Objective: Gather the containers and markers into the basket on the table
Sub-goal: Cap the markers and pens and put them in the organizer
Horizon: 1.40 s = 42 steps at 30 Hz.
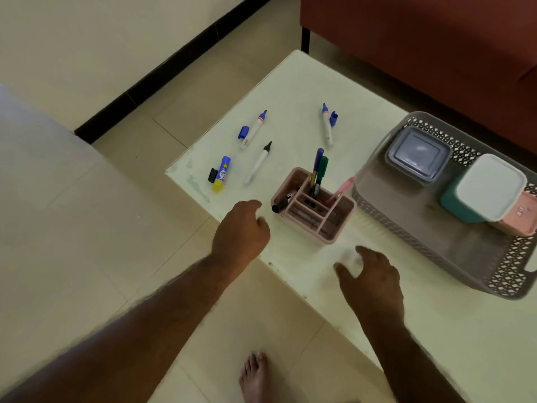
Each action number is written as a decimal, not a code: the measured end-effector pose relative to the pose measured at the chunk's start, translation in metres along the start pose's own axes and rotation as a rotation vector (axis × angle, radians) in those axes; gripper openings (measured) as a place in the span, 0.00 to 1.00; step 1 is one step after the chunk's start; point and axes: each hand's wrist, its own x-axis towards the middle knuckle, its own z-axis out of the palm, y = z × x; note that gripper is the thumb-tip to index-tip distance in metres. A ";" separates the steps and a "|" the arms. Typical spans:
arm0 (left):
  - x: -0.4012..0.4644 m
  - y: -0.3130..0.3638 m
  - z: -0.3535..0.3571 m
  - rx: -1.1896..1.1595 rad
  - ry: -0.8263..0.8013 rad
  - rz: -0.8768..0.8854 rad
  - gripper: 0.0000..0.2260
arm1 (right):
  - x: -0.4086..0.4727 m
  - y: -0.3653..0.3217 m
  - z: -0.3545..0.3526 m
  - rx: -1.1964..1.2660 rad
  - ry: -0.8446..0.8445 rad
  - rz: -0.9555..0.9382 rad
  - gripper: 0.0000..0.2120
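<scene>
Your left hand and right hand hovered apart, empty, loosely curled, flanking the pink organizer on the counter beside the basket. It looked light and rigid; gripping both end walls would likely keep its upright markers from tipping.

basket: grey, three lidded containers inside | markers: uncapped, apparently three, lying loose on table
</scene>
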 end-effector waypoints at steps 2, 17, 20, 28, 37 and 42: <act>0.001 -0.012 0.005 0.182 -0.082 0.038 0.22 | -0.005 0.006 0.005 -0.140 -0.137 0.004 0.37; 0.017 -0.014 0.029 0.587 -0.315 0.065 0.45 | -0.007 -0.008 0.021 -0.328 -0.344 0.060 0.49; 0.018 -0.011 0.027 0.581 -0.333 0.063 0.45 | -0.006 -0.015 0.017 -0.339 -0.365 0.080 0.49; 0.020 -0.008 0.024 0.547 -0.354 0.044 0.46 | -0.004 -0.015 0.014 -0.312 -0.414 0.092 0.48; 0.019 -0.012 0.023 0.508 -0.351 0.048 0.46 | -0.004 -0.010 0.013 -0.318 -0.441 0.087 0.48; 0.019 -0.017 0.020 0.491 -0.340 0.075 0.44 | -0.002 -0.006 0.017 -0.297 -0.430 0.110 0.48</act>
